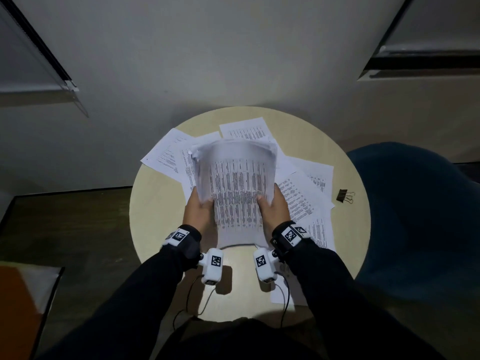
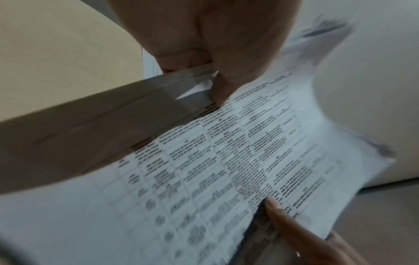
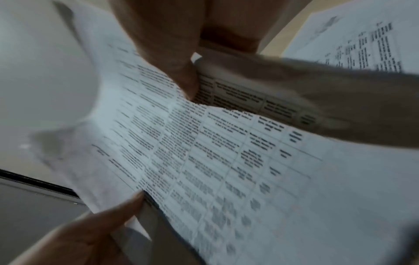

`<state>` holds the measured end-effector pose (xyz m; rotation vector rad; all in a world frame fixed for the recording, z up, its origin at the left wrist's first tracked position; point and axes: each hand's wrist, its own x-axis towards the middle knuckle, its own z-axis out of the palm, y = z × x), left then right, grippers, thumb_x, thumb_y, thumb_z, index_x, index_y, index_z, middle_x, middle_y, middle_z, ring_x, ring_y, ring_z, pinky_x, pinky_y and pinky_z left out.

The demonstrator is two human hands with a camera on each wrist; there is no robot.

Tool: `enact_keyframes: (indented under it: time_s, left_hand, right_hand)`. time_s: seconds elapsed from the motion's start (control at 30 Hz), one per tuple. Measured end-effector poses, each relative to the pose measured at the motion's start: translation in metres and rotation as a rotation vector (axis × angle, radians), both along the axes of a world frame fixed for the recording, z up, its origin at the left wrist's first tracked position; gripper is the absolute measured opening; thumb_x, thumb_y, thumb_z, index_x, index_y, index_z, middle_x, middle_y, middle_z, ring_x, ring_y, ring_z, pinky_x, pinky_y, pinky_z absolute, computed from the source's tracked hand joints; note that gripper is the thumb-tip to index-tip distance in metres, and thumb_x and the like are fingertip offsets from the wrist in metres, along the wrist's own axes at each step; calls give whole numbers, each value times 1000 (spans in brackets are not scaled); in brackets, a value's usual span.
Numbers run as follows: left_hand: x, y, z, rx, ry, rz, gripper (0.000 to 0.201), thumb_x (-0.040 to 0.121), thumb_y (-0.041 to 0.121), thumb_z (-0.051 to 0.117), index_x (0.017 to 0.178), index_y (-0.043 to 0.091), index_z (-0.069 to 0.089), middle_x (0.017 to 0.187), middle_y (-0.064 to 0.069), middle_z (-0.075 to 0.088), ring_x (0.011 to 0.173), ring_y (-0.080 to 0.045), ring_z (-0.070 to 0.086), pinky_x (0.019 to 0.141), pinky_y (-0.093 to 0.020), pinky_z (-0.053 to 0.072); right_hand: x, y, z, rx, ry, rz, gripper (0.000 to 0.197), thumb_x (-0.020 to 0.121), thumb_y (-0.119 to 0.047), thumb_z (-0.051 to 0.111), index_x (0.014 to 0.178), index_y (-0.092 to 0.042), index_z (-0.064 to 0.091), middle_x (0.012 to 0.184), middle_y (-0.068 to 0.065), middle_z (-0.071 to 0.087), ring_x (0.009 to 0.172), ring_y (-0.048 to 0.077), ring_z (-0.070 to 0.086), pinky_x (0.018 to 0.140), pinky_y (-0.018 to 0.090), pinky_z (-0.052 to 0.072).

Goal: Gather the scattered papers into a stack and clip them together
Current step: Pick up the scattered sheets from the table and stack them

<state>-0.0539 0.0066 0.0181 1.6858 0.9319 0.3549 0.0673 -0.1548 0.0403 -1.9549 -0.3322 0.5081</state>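
Several gathered papers (image 1: 235,178) are held upright above the tabletop (image 1: 155,203), clamped at both side edges by the left hand (image 1: 198,207) and right hand (image 1: 275,206). Gathering seems half done: loose sheets (image 1: 304,193) remain underneath, and the binder clip (image 1: 344,196) waits at three o'clock.

The papers (image 1: 239,183) are white, printed with black text in gridded table rows. The round desk (image 1: 155,203) is pale beige. The binder clip (image 1: 341,196) is black with silvery wire handles. Sleeves (image 1: 145,294) are black; wrist bands (image 1: 181,236) bear black-and-white square markers.
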Motion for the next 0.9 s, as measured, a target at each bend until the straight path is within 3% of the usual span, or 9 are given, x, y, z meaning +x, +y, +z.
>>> enact_keyframes:
  time_s: [0.07, 0.13, 0.2, 0.3, 0.5, 0.67, 0.8, 0.83, 0.9]
  left_hand:
    - [-7, 3, -4, -20, 63, 2, 38, 95, 15, 52, 131, 22, 47, 116, 1, 62, 106, -20, 58, 90, -34, 46]
    - [-14, 4, -19, -28, 180, -20, 36, 94, 14, 52, 130, 17, 46, 120, -4, 62, 111, -25, 59, 95, -36, 46]
    - [-23, 0, -37, -42, 314, -56, 38, 95, 14, 50, 133, 13, 43, 126, -10, 60, 113, -29, 58, 96, -36, 45]
    - [-34, -8, -60, -62, 469, -58, 35, 96, 10, 50, 130, 9, 43, 119, -17, 60, 97, -29, 56, 83, -31, 44]
    - [-39, -19, -82, -71, 672, -57, 17, 94, 5, 47, 110, 7, 40, 96, -15, 54, 81, -28, 51, 69, -31, 40]
    - [-42, -20, -94, -138, 723, -9, 19, 95, 11, 50, 111, 8, 39, 109, -19, 60, 83, -29, 53, 73, -32, 42]
    - [-41, -21, -93, -246, 587, 32, 40, 92, 27, 60, 121, 6, 42, 92, -8, 57, 74, -24, 54, 62, -27, 40]
    - [-42, -21, -92, -280, 539, 57, 43, 91, 30, 62, 121, 6, 43, 90, -7, 56, 73, -23, 54, 60, -27, 39]
    - [-44, -20, -93, -329, 501, 93, 43, 92, 33, 61, 121, 6, 43, 89, -7, 55, 72, -23, 54, 58, -27, 40]
  right_hand:
    - [0, -3, 3, -15, 19, 46, 40, 96, -17, 54, 135, -20, 44, 125, -11, 55, 110, 10, 56, 110, 36, 38]
    - [-4, -6, -1, -134, 57, 121, 56, 97, -14, 53, 147, -18, 30, 136, -13, 42, 119, 9, 47, 108, 25, 30]
    - [-11, -10, -17, -227, 113, 176, 55, 96, -14, 54, 146, -17, 31, 138, 1, 51, 123, 21, 53, 102, 28, 40]
    - [-23, -12, -41, -334, 191, 202, 49, 95, -14, 55, 141, -15, 37, 135, 7, 55, 119, 26, 56, 96, 29, 44]
    - [-36, -10, -69, -509, 322, 290, 62, 96, -25, 55, 148, -13, 22, 147, 14, 42, 128, 31, 49, 101, 37, 43]
    - [-41, -5, -89, -453, 399, 210, 75, 98, -53, 33, 150, -10, 1, 154, 19, 27, 132, 36, 44, 105, 42, 39]
    - [-42, 1, -94, -368, 447, 6, 84, 90, -72, 17, 140, -5, 26, 137, 14, 44, 118, 30, 50, 97, 35, 37]
    - [-42, 2, -96, -353, 459, 2, 86, 88, -74, 14, 139, -6, 29, 135, 13, 45, 121, 28, 49, 102, 36, 35]
    - [-41, 2, -100, -413, 449, 66, 67, 99, -56, 17, 148, -11, 22, 151, 13, 36, 134, 31, 42, 109, 38, 32]
